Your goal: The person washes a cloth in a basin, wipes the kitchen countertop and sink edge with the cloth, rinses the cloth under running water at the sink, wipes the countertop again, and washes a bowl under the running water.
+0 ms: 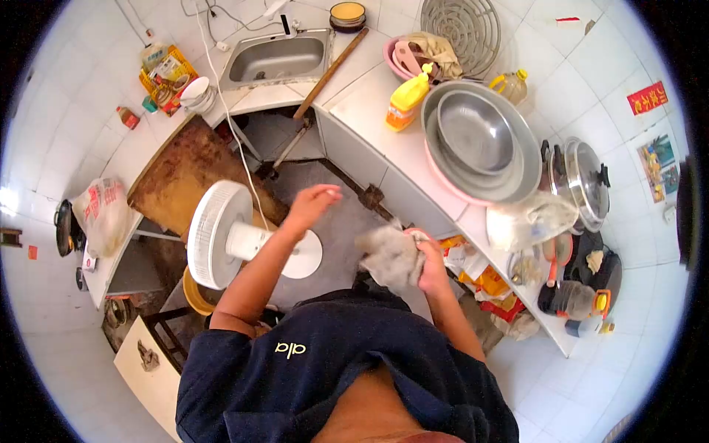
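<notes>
A crumpled greyish cloth (391, 257) hangs from my right hand (431, 267), whose fingers are closed on it in front of my body. Something pinkish shows at the cloth's upper edge, too small to make out. My left hand (316, 204) is raised over the grey floor, its fingers bent and close together; whether anything is between them is hidden. Beside my left forearm stands a white fan (220, 235), its round base (303, 255) on the floor below that arm.
A sink (277, 63) lies at the back, with a wooden stick (330, 74) across the counter edge. Large metal bowls (480, 140), a yellow bottle (408, 100) and pots (586, 181) crowd the right counter. A stained board (193, 166) leans left; a white cord crosses down to the fan.
</notes>
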{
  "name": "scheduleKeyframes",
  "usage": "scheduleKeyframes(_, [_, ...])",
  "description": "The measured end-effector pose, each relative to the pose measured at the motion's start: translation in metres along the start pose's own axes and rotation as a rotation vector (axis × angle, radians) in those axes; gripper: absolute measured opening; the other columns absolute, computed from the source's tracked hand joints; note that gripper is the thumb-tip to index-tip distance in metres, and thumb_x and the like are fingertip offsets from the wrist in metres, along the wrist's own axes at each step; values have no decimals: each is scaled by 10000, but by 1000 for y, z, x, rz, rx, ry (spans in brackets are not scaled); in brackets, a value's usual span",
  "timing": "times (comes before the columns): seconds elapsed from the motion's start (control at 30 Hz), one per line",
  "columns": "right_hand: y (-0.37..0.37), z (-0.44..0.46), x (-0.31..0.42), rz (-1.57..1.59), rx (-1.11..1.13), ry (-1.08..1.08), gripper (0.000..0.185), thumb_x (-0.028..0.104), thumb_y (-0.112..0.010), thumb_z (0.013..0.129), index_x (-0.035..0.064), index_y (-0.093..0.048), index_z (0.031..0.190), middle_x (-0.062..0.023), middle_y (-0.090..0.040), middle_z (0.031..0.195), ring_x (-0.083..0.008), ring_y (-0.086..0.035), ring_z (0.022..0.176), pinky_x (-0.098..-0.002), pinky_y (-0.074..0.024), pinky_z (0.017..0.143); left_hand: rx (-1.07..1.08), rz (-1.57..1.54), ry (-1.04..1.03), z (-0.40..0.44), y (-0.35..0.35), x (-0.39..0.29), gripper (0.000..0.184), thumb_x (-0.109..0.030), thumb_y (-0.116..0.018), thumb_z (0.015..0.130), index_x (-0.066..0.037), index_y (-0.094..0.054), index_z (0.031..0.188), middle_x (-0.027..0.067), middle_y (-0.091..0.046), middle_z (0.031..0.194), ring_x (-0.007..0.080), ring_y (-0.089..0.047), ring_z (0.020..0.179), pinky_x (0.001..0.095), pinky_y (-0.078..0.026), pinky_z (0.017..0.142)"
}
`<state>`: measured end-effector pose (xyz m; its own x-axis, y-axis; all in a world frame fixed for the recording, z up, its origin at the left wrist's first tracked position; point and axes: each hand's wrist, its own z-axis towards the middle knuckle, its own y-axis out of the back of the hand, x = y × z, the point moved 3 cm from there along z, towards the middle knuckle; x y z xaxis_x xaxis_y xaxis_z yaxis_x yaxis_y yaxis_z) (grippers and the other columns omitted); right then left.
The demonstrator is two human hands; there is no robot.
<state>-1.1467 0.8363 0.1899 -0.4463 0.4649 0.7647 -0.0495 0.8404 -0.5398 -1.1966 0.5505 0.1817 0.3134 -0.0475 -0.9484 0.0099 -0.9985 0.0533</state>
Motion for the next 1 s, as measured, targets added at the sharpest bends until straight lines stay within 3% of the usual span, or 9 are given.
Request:
scheduleKeyframes(0.1, [9, 26, 49, 71, 74, -13, 325, 128, -445, 748, -14, -578, 1009, -109, -608, 937, -204, -602, 885, -328, -501, 820, -145, 32, 61, 74, 47, 17, 288, -231, -540, 927, -71, -635, 1148, 9, -677, 1032, 119, -582, 932, 282, -445, 806])
scheduleKeyframes(0.37, [-13, 100, 137, 2, 184, -25, 364, 179, -521, 681, -41, -582, 964, -121, -620, 880, -193, -605, 803, -310, -506, 756, -336, 238, 127, 215, 109, 48, 318, -223, -573, 901, -32, -638, 1146, 36, -653, 1024, 166, -561, 921, 308, -438, 813])
scheduleKeyframes(0.47, [-18, 132, 159, 6, 158, 52, 380, 197, -538, 669, -56, -581, 949, -133, -616, 903, -201, -600, 834, -309, -499, 777, -399, 384, 67, 263, 124, 30, 348, -224, -571, 887, -18, -622, 1163, 101, -660, 1049, 223, -601, 960, 340, -462, 827])
scheduleKeyframes(0.57, [-36, 158, 183, -85, 68, 163, 410, 251, -600, 648, -54, -575, 920, -130, -607, 910, -210, -587, 843, -316, -474, 788, -447, 542, 31, 334, 154, 59, 356, -218, -576, 873, -15, -616, 1163, 150, -654, 1071, 262, -613, 993, 373, -468, 864])
scheduleKeyframes(0.7, [-49, 201, 196, -124, -13, 247, 415, 270, -636, 651, -46, -566, 910, -121, -601, 899, -207, -581, 822, -315, -463, 761, -411, 901, 38, 403, 162, 34, 366, -216, -587, 863, -6, -606, 1162, 191, -634, 1100, 341, -599, 1005, 439, -461, 910])
scheduleKeyframes(0.77, [-66, 227, 201, -70, -68, 248, 401, 261, -645, 659, -43, -561, 908, -120, -599, 892, -205, -581, 812, -311, -464, 745, -422, 927, -61, 445, 168, 43, 415, -228, -602, 862, -3, -567, 1208, 208, -602, 1153, 386, -556, 1046, 467, -455, 916])
scheduleKeyframes(0.8, [-76, 242, 203, -43, -95, 249, 392, 254, -647, 664, -42, -559, 907, -119, -598, 888, -205, -582, 809, -310, -465, 740, -443, 962, -115, 461, 168, 49, 477, -235, -618, 852, 1, -523, 1255, 217, -572, 1188, 388, -528, 1068, 471, -458, 905])
scheduleKeyframes(0.9, [-105, 290, 211, 5, -134, 257, 361, 229, -652, 682, -29, -546, 910, -122, -598, 887, -219, -590, 803, -323, -480, 740, -338, 991, -36, 503, 162, 32, 419, -204, -628, 826, -14, -532, 1187, 172, -574, 1157, 337, -532, 1075, 447, -474, 906])
scheduleKeyframes(1.0, [-122, 329, 214, -4, -124, 266, 348, 234, -645, 690, -7, -530, 913, -130, -601, 889, -242, -599, 821, -347, -492, 765, -221, 969, -39, 529, 151, 10, 445, -218, -647, 808, -13, -533, 1186, 192, -586, 1095, 352, -524, 1072, 453, -471, 892])
